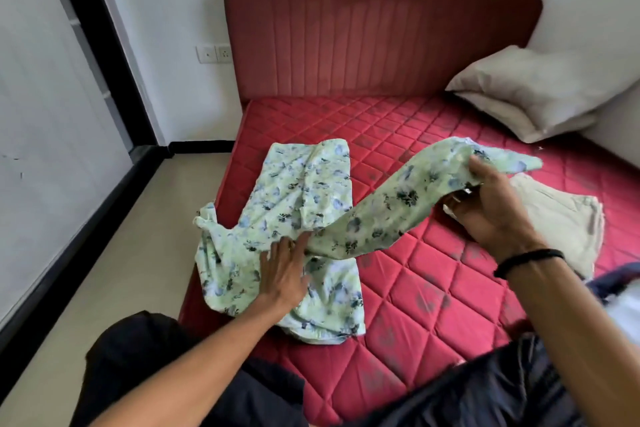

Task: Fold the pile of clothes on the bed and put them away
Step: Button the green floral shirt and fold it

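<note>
- My left hand (282, 270) is pressing flat, fingers straight, on the floral garment (304, 204) lying on the mattress (433, 305).
- My right hand (491, 208) is gripping its lifted end, raised above a folded beige cloth (561, 218).

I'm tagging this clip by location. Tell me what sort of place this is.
Most likely a bedroom in a home. A red quilted mattress lies against a padded red headboard, a pale pillow sits at the far corner, and a floral garment is spread out for folding.
</note>
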A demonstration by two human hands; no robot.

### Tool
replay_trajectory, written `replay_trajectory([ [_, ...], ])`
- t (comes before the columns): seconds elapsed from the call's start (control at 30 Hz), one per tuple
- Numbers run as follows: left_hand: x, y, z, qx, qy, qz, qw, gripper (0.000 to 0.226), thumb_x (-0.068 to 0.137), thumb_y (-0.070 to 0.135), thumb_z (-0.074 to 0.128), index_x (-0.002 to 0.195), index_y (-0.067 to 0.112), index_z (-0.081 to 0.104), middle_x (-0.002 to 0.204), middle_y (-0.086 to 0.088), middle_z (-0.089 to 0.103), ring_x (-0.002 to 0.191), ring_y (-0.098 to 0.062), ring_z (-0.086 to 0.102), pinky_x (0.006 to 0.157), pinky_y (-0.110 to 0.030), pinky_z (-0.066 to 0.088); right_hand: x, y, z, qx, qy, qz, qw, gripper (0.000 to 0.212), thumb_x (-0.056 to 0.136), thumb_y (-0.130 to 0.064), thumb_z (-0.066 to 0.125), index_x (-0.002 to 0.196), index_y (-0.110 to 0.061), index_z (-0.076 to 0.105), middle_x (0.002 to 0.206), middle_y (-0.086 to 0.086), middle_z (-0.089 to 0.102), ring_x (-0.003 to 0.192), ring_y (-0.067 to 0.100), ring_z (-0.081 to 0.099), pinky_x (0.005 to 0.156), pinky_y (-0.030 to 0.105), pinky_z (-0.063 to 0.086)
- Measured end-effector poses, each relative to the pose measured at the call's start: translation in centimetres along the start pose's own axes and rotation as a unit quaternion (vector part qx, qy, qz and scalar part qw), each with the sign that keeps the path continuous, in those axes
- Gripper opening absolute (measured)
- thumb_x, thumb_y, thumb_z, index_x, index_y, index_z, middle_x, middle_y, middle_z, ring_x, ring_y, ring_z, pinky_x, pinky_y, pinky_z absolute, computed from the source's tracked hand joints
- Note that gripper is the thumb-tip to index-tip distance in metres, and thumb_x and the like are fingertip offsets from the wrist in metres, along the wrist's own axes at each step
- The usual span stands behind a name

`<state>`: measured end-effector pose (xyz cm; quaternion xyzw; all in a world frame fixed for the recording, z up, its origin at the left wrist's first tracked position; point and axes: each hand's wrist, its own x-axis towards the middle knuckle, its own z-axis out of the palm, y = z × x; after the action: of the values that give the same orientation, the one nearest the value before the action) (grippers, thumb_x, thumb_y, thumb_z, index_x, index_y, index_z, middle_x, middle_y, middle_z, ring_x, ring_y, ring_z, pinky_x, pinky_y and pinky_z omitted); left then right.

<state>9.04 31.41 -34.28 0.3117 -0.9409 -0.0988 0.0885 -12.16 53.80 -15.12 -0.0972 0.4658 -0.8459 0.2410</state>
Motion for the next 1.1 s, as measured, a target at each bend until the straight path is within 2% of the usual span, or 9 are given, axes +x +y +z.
replay_trajectory([
  [0.13,-1.8,-3.0,0.8,-0.064,0.051,-0.035,0.996,0.076,0.084,0.019,0.078,0.145,0.026,0.033,0.117,-0.002,0.064,0.099,-0.024,0.066,0.075,-0.035,0.054,1.5,-3.2,-3.1,0.025,-0.020,-0.019,0.999,0.043,0.108,-0.035,0.044,0.141,-0.012,0.056,0.135,0.008,0.068,0.124,0.025,0.066,0.103,0.047,0.054],
  [0.27,-2.7,-4.0,0.8,-0.161,0.072,-0.046,0.983,0.049,0.081,0.016,0.082,0.112,0.029,0.046,0.069,0.011,0.051,0.055,-0.007,0.048,0.044,-0.021,0.030,3.0,-3.9,-6.6,0.033,0.028,-0.026,0.999,0.044,0.110,-0.035,0.040,0.146,-0.012,0.052,0.143,0.009,0.063,0.132,0.025,0.061,0.101,0.047,0.056],
  [0.4,-4.0,-4.7,1.5,-0.162,0.067,0.026,0.984,0.050,0.082,0.007,0.079,0.101,0.038,0.045,0.087,0.017,0.053,0.075,-0.004,0.054,0.060,-0.022,0.048,4.1,-2.1,-9.3,-0.023,0.077,0.030,0.996,0.099,0.067,-0.048,0.086,0.149,-0.010,0.046,0.143,0.020,0.059,0.116,0.032,0.070,0.078,0.055,0.061],
  [0.5,-4.1,-4.4,1.6,-0.100,0.061,0.097,0.988,0.057,0.085,-0.001,0.068,0.124,0.036,0.050,0.118,0.013,0.058,0.098,-0.008,0.059,0.076,-0.023,0.056,5.6,-2.3,-9.8,-0.047,0.046,-0.003,0.998,0.082,0.064,-0.011,0.078,0.142,-0.004,0.051,0.146,0.021,0.055,0.137,0.035,0.054,0.092,0.049,0.060],
  [0.67,-3.3,-4.5,2.0,-0.109,-0.014,0.060,0.992,0.058,0.096,0.003,0.058,0.147,0.027,0.047,0.148,0.001,0.050,0.132,-0.022,0.054,0.104,-0.031,0.050,4.8,-7.3,-9.1,0.090,-0.077,-0.110,0.987,0.047,0.072,-0.007,0.063,0.118,-0.009,0.069,0.122,0.009,0.070,0.124,0.025,0.063,0.117,0.039,0.040],
  [0.8,-3.4,-4.3,2.5,-0.106,0.017,0.046,0.993,0.045,0.088,0.000,0.070,0.128,0.019,0.061,0.132,-0.003,0.057,0.112,-0.025,0.063,0.091,-0.037,0.056,3.6,-1.6,-16.5,0.156,0.181,-0.008,0.971,0.072,0.046,-0.046,0.089,0.106,-0.017,0.061,0.103,0.012,0.066,0.106,0.030,0.065,0.097,0.054,0.053],
  [0.87,-3.3,-4.5,2.7,-0.106,0.041,0.078,0.990,0.045,0.072,-0.010,0.076,0.098,0.022,0.060,0.101,0.005,0.054,0.078,-0.018,0.058,0.061,-0.031,0.051,0.8,4.4,-17.5,0.172,0.305,0.093,0.932,0.073,0.081,-0.073,0.057,0.120,-0.012,0.059,0.113,0.018,0.061,0.114,0.036,0.059,0.092,0.059,0.054],
  [0.97,-3.2,-5.0,2.5,-0.052,0.048,0.108,0.992,0.046,0.059,-0.012,0.078,0.083,0.020,0.055,0.088,0.005,0.048,0.065,-0.017,0.049,0.051,-0.028,0.037,-0.1,8.8,-17.5,0.228,0.358,0.134,0.895,0.085,0.100,-0.072,0.021,0.134,0.000,0.051,0.114,0.021,0.057,0.122,0.037,0.056,0.072,0.044,0.063],
  [1.1,-3.0,-4.9,1.6,-0.039,0.049,0.130,0.989,0.042,0.061,0.001,0.080,0.091,0.021,0.058,0.094,0.005,0.054,0.078,-0.023,0.058,0.056,-0.033,0.050,0.8,8.4,-17.6,0.131,0.344,0.144,0.919,0.107,0.080,-0.084,0.053,0.161,-0.019,0.028,0.153,0.019,0.044,0.143,0.037,0.044,0.111,0.060,0.041],
])
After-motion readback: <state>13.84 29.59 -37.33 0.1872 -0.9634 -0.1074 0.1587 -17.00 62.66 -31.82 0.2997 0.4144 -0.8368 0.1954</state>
